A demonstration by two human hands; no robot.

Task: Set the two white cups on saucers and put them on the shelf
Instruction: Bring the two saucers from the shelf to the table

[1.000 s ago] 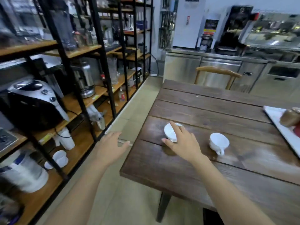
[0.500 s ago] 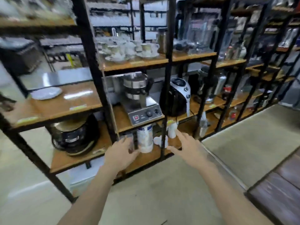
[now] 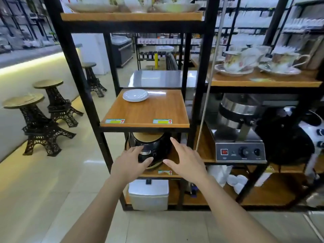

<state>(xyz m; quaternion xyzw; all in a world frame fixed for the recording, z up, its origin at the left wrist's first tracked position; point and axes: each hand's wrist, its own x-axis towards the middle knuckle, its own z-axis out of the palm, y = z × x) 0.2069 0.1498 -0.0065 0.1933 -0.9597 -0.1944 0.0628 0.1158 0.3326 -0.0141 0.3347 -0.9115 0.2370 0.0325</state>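
Observation:
A small stack of white saucers (image 3: 135, 95) lies at the back left of a wooden shelf board (image 3: 149, 111) in a black metal rack. My left hand (image 3: 129, 163) and my right hand (image 3: 185, 161) are both raised in front of the rack, below that board, fingers spread and holding nothing. They hover in front of a black appliance (image 3: 150, 148) on the shelf underneath. The two white cups are out of view.
Flowered cups on saucers (image 3: 235, 64) stand on the higher shelf to the right. A steel machine with knobs (image 3: 240, 142) sits right of my hands. Black tower-shaped stools (image 3: 35, 123) stand on the tiled floor at left. A grey box (image 3: 149, 193) fills the bottom shelf.
The view has swung from the wooden table with the cups to the rack. My right hand left the cup on the table; both hands now reach toward the shelf with the saucers.

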